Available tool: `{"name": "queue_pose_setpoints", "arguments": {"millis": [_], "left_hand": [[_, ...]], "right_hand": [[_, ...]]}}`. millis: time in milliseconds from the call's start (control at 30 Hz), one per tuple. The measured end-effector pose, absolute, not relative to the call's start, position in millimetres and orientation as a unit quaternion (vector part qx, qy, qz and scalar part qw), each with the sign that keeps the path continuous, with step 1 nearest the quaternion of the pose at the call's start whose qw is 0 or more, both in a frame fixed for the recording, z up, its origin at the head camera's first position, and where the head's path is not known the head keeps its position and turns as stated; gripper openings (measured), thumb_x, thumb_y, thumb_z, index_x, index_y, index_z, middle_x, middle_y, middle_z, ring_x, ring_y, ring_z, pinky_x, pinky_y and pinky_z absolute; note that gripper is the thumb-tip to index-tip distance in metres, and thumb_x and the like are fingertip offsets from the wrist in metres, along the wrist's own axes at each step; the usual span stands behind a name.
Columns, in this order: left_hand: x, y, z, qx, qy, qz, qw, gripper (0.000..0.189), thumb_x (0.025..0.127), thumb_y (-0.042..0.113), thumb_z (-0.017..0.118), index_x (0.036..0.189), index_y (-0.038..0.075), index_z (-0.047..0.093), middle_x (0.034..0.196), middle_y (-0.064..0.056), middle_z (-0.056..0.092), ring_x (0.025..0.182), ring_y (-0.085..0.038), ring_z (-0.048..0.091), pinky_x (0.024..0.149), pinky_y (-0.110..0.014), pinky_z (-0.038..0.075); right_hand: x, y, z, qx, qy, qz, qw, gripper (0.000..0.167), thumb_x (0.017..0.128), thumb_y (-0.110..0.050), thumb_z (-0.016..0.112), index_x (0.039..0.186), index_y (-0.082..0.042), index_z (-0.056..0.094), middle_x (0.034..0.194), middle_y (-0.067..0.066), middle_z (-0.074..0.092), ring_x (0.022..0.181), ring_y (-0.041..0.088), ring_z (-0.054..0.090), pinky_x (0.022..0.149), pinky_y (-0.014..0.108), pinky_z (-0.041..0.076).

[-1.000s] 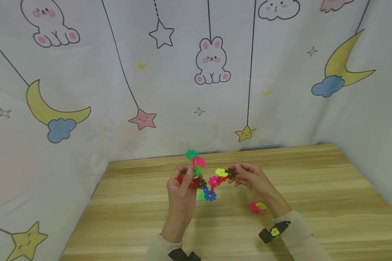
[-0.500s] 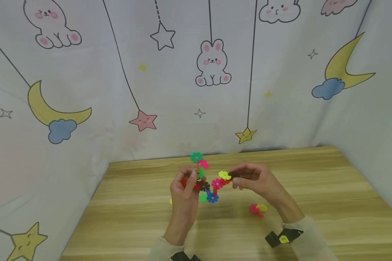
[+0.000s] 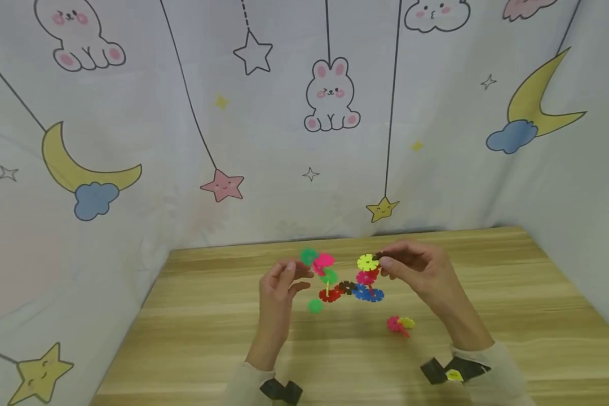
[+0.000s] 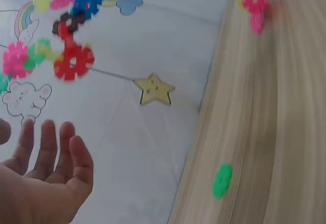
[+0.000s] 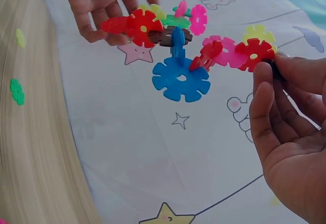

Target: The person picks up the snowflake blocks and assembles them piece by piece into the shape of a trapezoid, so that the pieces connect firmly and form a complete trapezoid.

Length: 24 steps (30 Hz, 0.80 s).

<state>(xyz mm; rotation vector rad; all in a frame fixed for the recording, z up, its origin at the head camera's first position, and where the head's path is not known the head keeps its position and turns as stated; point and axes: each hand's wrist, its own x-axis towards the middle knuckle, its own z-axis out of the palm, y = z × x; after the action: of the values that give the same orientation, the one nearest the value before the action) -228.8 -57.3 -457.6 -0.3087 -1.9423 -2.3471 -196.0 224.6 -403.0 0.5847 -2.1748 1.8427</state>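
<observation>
A chain of interlocking plastic snowflake discs in red, brown, blue, pink, yellow and green hangs above the table between both hands. My right hand pinches the dark brown disc at one end with thumb and fingertips. Beside the opposite, green-and-pink end is my left hand, its fingers relaxed and spread. In the left wrist view a gap shows between the left fingers and the red disc. The right wrist view shows the large blue disc hanging lowest.
On the wooden table lies a loose green disc below the chain. Farther right sits a small joined piece of pink and yellow discs. A yellow disc lies near the green one. A printed white curtain stands behind the table.
My left hand has let go of the chain and drawn slightly left. My right hand has moved up and right with it, and the chain has turned, spreading out between the hands.
</observation>
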Motion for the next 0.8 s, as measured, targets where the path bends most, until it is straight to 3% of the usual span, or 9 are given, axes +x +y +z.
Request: {"name": "queue_pose_setpoints", "arguments": {"millis": [100, 200, 267, 333, 467, 733, 800], "left_hand": [[-236.6, -69.6, -468.2, -0.13, -0.788, -0.599, 0.064, 0.018, 0.109, 0.016, 0.062, 0.113, 0.004, 0.075, 0.109, -0.013, 0.078, 0.099, -0.027, 0.075, 0.086, -0.038, 0.061], [-239.2, -72.5, -483.9, -0.145, -0.905, -0.392, 0.081, 0.019, 0.102, 0.016, 0.073, 0.118, 0.01, 0.079, 0.116, -0.012, 0.077, 0.108, -0.035, 0.068, 0.098, -0.053, 0.048], [-238.6, -71.5, -493.0, -0.146, -0.939, -0.305, 0.062, 0.027, 0.096, 0.017, 0.079, 0.123, 0.015, 0.08, 0.122, -0.013, 0.074, 0.115, -0.038, 0.062, 0.098, -0.061, 0.038], [-237.8, -69.9, -499.6, -0.14, -0.952, -0.269, 0.032, 0.034, 0.094, 0.018, 0.083, 0.128, 0.018, 0.079, 0.127, -0.015, 0.07, 0.119, -0.039, 0.056, 0.097, -0.062, 0.033], [-235.2, -68.0, -506.0, -0.142, -0.957, -0.254, 0.002, 0.04, 0.088, 0.016, 0.087, 0.127, 0.019, 0.079, 0.126, -0.015, 0.066, 0.119, -0.037, 0.051, 0.095, -0.06, 0.034], [-238.2, -67.9, -511.9, -0.168, -0.95, -0.264, -0.004, 0.026, 0.085, 0.013, 0.09, 0.107, 0.011, 0.076, 0.109, -0.01, 0.069, 0.103, -0.029, 0.053, 0.09, -0.05, 0.039], [-240.8, -68.6, -511.9, -0.187, -0.939, -0.288, -0.011, 0.024, 0.086, 0.009, 0.089, 0.103, 0.009, 0.072, 0.103, -0.008, 0.071, 0.099, -0.027, 0.057, 0.091, -0.046, 0.045]], "right_hand": [[-194.8, 225.5, -400.1, 0.219, -0.726, 0.638, 0.131, 0.013, 0.1, 0.007, 0.068, 0.112, 0.005, 0.074, 0.098, -0.006, 0.079, 0.081, 0.012, 0.073, 0.074, 0.024, 0.063], [-194.9, 225.5, -399.2, 0.23, -0.712, 0.649, 0.137, 0.014, 0.1, 0.009, 0.066, 0.111, 0.006, 0.073, 0.099, -0.005, 0.08, 0.08, 0.012, 0.073, 0.074, 0.023, 0.063], [-195.2, 225.1, -399.0, 0.232, -0.705, 0.657, 0.136, 0.014, 0.1, 0.01, 0.066, 0.111, 0.007, 0.073, 0.099, -0.004, 0.08, 0.08, 0.012, 0.073, 0.073, 0.023, 0.063], [-195.1, 224.6, -399.1, 0.23, -0.701, 0.661, 0.134, 0.015, 0.1, 0.01, 0.066, 0.112, 0.006, 0.073, 0.1, -0.004, 0.08, 0.08, 0.012, 0.073, 0.074, 0.023, 0.063], [-195.3, 223.6, -399.7, 0.229, -0.696, 0.667, 0.132, 0.015, 0.099, 0.011, 0.066, 0.111, 0.005, 0.073, 0.101, -0.004, 0.08, 0.08, 0.012, 0.074, 0.073, 0.023, 0.063], [-196.0, 221.9, -400.7, 0.258, -0.672, 0.684, 0.121, 0.02, 0.099, 0.013, 0.064, 0.111, 0.001, 0.075, 0.099, -0.003, 0.079, 0.078, 0.012, 0.072, 0.072, 0.023, 0.062], [-195.3, 222.0, -400.9, 0.258, -0.67, 0.686, 0.121, 0.022, 0.099, 0.014, 0.063, 0.111, 0.0, 0.075, 0.099, -0.003, 0.079, 0.078, 0.012, 0.072, 0.072, 0.023, 0.062]]}}
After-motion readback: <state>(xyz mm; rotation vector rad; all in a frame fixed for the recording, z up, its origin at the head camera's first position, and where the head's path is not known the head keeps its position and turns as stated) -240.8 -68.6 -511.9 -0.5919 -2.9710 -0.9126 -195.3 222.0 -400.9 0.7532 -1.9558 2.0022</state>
